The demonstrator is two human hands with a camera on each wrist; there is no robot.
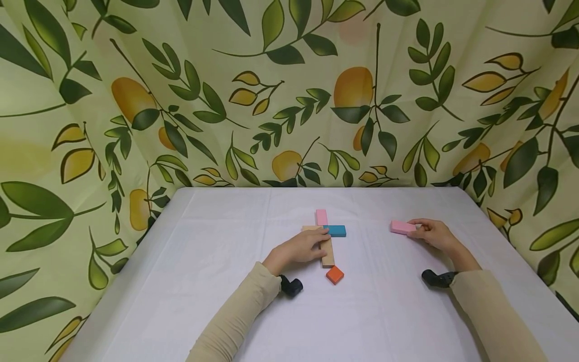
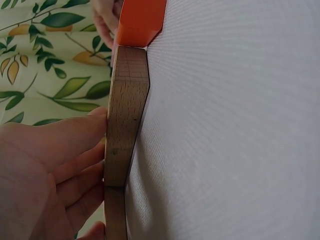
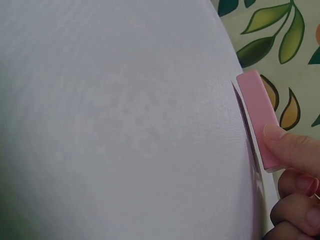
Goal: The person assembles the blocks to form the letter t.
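My right hand (image 1: pixel 436 235) pinches one end of a pink block (image 1: pixel 402 227) between thumb and fingers. In the right wrist view, this pink block (image 3: pixel 257 117) casts a narrow shadow alongside it on the cloth. My left hand (image 1: pixel 300 247) rests its fingertips on a group of flat blocks: a wooden block (image 1: pixel 327 254) pointing toward me, another wooden block (image 1: pixel 312 228) across its far end, a blue block (image 1: pixel 336 231) to the right and a second pink block (image 1: pixel 321 217) behind. An orange block (image 1: pixel 335 275) lies cornerwise at the near end. The left thumb touches the wooden block (image 2: pixel 125 115) in the left wrist view.
A white cloth (image 1: pixel 217 226) covers the table. Behind and at both sides hangs a leaf-patterned curtain (image 1: pixel 289 115). Black wrist devices (image 1: pixel 291 286) sit below both hands.
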